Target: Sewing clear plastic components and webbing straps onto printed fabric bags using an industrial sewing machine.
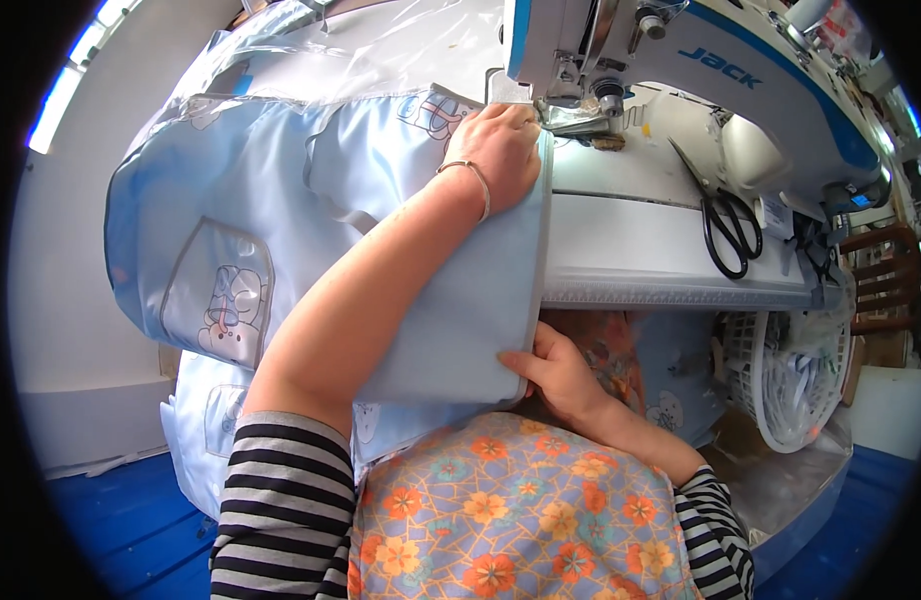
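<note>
A sheet of light blue, slightly shiny cloth (451, 300) with grey bound edges spreads over the sewing machine bed and hangs down toward me. Cartoon bear prints and a grey-edged pocket (221, 290) show on its left part. My left hand (496, 145), with a bracelet at the wrist, bears down on the cloth beside the presser foot (571, 120), fingers bent and bunched on it; their tips are partly hidden. Lower down, my right hand (561, 375) pinches the cloth's near right corner between thumb and fingers. The sewing machine (701, 60) is white and blue.
Black-handled scissors (731, 225) lie on the machine table (631, 230), right of the cloth. A white plastic basket (771, 380) stands below the table's right end. Clear plastic film (351, 60) lies behind the cloth. A wooden chair (881, 280) is at far right.
</note>
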Demonstrator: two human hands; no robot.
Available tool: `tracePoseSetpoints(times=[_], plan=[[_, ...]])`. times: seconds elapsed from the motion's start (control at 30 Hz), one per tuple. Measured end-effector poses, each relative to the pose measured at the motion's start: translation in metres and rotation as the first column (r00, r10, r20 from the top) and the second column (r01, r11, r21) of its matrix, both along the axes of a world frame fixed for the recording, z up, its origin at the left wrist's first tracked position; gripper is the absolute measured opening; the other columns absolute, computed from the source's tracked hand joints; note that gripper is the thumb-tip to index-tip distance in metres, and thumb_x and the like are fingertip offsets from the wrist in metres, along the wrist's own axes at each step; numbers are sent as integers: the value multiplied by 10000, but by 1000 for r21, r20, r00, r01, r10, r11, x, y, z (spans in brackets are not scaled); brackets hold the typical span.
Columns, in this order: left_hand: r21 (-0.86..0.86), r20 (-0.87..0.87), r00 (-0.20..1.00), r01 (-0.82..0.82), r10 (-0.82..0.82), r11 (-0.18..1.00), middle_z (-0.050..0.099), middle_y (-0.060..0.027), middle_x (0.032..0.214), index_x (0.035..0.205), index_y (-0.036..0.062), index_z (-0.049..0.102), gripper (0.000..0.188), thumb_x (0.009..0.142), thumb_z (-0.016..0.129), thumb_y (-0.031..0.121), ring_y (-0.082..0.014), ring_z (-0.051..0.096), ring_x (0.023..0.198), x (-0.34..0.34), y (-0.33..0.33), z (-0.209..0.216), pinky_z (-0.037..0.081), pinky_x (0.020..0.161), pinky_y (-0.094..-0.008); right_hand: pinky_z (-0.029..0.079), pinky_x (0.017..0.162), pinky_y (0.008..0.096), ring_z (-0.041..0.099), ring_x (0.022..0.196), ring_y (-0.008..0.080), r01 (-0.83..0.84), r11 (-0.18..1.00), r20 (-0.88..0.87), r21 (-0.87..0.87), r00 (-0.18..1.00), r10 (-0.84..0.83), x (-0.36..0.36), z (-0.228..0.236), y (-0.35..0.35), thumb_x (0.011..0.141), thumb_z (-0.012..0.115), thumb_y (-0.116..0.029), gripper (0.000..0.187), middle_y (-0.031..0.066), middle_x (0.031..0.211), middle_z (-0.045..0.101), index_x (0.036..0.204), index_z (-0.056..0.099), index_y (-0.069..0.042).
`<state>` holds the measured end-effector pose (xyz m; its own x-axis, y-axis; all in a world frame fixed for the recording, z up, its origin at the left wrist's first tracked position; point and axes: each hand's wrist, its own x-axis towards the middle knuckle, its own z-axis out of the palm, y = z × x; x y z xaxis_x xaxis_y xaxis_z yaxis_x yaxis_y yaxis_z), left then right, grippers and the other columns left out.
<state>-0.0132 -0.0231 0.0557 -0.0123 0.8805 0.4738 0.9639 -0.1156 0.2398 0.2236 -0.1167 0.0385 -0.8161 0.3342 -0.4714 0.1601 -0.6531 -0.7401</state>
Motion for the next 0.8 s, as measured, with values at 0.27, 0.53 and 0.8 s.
tracePoseSetpoints(times=[0.27,0.53,0.8], plan=[[-175,-13,996,-84,83,981,565,-148,1286,1136,7,629,403,843,587,280,-313,496,1240,16,-7,15,399,1047,-403,497,776,237,596,971,110,122,991,-2,59,992,-123,0,7,2,923,603,-60,339,52,1116,641,1253,554,2],[-239,-10,983,-178,181,955,386,-254,1469,1344,-105,458,780,801,601,437,-332,309,1410,38,-21,11,239,1160,-436,513,648,253,630,717,112,-245,678,335,693,942,-2,0,65,83,921,621,-92,186,54,844,680,1072,626,16],[-249,22,979,-190,202,950,395,-247,1466,1349,-102,454,759,791,596,392,-327,318,1405,35,-15,9,232,1162,-450,508,715,268,642,745,141,174,57,-147,983,936,-318,-47,75,201,877,685,-90,198,81,825,686,1033,642,23]])
